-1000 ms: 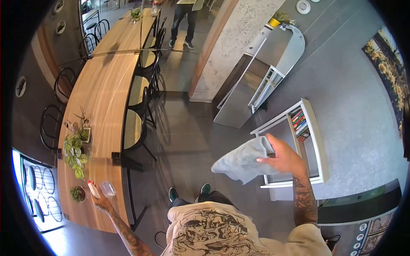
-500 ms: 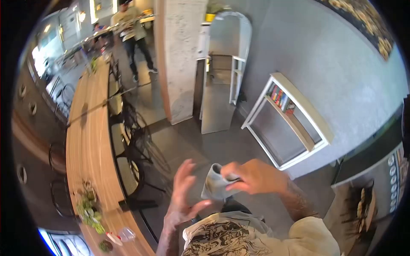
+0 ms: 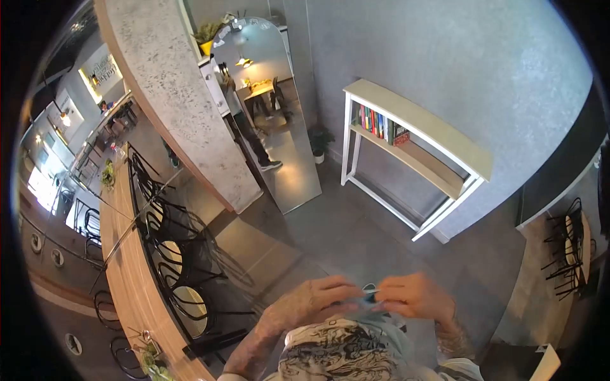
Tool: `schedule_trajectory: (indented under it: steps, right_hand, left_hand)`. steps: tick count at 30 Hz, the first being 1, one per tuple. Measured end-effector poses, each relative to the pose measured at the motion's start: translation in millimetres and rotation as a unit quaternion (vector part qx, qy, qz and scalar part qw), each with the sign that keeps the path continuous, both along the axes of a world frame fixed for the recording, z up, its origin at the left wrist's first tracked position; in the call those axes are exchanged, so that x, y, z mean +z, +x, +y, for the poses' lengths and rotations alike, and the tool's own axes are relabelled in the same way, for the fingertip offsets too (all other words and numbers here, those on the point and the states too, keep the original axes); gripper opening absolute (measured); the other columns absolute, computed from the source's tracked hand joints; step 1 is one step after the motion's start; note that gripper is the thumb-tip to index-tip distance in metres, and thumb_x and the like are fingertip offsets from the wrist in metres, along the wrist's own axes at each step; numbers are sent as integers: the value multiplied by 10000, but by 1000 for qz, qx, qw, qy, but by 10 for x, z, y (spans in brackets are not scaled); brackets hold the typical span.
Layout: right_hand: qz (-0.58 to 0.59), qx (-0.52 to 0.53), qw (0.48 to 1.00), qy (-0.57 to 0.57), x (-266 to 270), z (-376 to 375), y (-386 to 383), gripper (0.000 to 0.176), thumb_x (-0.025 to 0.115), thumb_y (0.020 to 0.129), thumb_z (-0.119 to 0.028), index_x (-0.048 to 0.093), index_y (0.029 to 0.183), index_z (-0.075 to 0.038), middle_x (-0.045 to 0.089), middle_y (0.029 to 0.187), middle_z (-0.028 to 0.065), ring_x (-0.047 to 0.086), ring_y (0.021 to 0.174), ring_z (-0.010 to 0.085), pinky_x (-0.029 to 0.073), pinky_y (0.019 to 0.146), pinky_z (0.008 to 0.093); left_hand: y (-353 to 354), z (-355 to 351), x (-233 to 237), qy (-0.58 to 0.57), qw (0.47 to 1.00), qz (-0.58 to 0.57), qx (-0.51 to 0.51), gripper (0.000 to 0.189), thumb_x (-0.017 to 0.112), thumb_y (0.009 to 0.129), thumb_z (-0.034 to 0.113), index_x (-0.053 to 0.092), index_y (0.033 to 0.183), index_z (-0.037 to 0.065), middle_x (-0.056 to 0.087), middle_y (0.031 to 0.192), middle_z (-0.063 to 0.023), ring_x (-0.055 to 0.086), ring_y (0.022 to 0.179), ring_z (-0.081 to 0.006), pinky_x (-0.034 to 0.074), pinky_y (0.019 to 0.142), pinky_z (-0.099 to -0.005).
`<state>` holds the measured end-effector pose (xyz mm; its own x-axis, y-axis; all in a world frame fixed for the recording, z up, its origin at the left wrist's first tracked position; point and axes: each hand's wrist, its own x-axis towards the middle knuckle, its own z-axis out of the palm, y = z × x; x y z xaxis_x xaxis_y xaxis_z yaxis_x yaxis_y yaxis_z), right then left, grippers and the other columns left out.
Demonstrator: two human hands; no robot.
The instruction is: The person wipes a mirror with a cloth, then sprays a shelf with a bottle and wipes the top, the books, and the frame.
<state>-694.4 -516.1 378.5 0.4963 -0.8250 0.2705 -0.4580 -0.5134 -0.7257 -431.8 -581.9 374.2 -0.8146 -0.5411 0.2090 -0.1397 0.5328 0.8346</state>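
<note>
Close in front of my patterned shirt [image 3: 346,349], both hands meet at a small bluish-grey cloth [image 3: 370,297]. My right hand [image 3: 414,296] is closed, pinching the cloth from the right. From the left, my left hand [image 3: 311,301] has its fingers bent together on the other side of it. A thin pale loop or edge shows at the top between the fingertips. Most of the cloth is hidden behind the fingers, and motion smears the left fingertips.
A white-framed shelf [image 3: 413,149] with books [image 3: 381,125] stands along the grey wall. An arched mirror [image 3: 270,120] leans beside a rough pillar [image 3: 171,95]. At left runs a long wooden table [image 3: 124,254] with black chairs [image 3: 190,308] and plants [image 3: 152,362].
My left hand has moved from spread and apart to meeting my right hand at the cloth. Less of the cloth shows now. The view has turned right, and the person standing at upper left is out of direct view.
</note>
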Motion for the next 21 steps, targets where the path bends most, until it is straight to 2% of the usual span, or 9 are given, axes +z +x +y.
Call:
schedule_trajectory:
  steps: [6,9,10,11,15,16,18,19,21]
  right_hand:
    - [59,-56,996,34,230,-516,-1248,269,799,843,-289,658,779,-68,603,701,60,579,567,265,436,516,374]
    - [52,-45,997,28,256,-774,-1709,330,813,816,-331,638,740,-63,582,682,54,559,545,253,416,499,376]
    - [41,-56,997,25,259,-872,-1815,358,821,799,-352,627,729,-60,575,679,52,552,540,247,405,493,374]
    - [43,-50,997,26,319,-996,-1846,358,821,799,-352,627,729,-60,575,679,52,552,540,247,405,493,374]
    - [54,-34,996,-65,757,-1590,-1913,400,850,753,-370,590,683,-74,526,591,46,521,483,256,393,481,368]
    - [86,2,989,-123,895,-1796,-1947,408,859,735,-375,580,668,-85,508,560,47,510,464,258,389,479,364]
    - [128,-35,985,-107,1087,-2182,-2056,381,838,802,-295,555,639,-98,523,535,20,518,447,217,403,478,342]
    - [92,-72,991,-57,1092,-2406,-2110,373,826,831,-258,554,635,-94,562,552,9,540,460,198,416,488,331]
    - [136,-205,968,-48,802,-2852,-2350,375,591,989,-380,639,809,-54,662,732,68,645,650,185,511,602,323]
  left_hand:
    - [-1026,-626,52,22,997,-65,41,173,670,963,155,646,1120,87,708,1062,-85,717,905,-269,576,738,-357]
    - [-1333,-956,-29,106,993,-18,41,376,724,929,221,600,1248,65,675,1137,-138,697,1010,-262,565,816,-372]
    - [-1471,-1039,-91,236,953,193,-1,521,758,904,260,543,1337,66,645,1226,-146,651,1117,-253,535,909,-380]
    - [-1613,-1132,-166,349,850,391,-45,668,792,879,300,486,1427,67,615,1316,-154,605,1224,-244,504,1002,-389]
    - [-2233,-1558,-554,399,847,340,-93,821,806,871,380,404,1513,62,626,1333,-133,609,1214,-268,470,1055,-406]
    - [-2282,-1665,-588,361,907,181,-116,853,790,880,412,372,1525,43,612,1349,-150,609,1211,-286,458,1072,-412]
    - [-2418,-1890,-635,315,939,22,-136,888,775,888,445,341,1538,23,597,1366,-167,609,1208,-303,446,1088,-417]
    - [-2528,-1985,-641,328,938,80,-84,817,730,920,459,385,1514,16,616,1346,-152,625,1181,-283,463,1072,-414]
    - [-2572,-2238,-606,345,927,145,-35,755,686,952,473,430,1489,8,634,1325,-137,641,1154,-263,480,1055,-410]
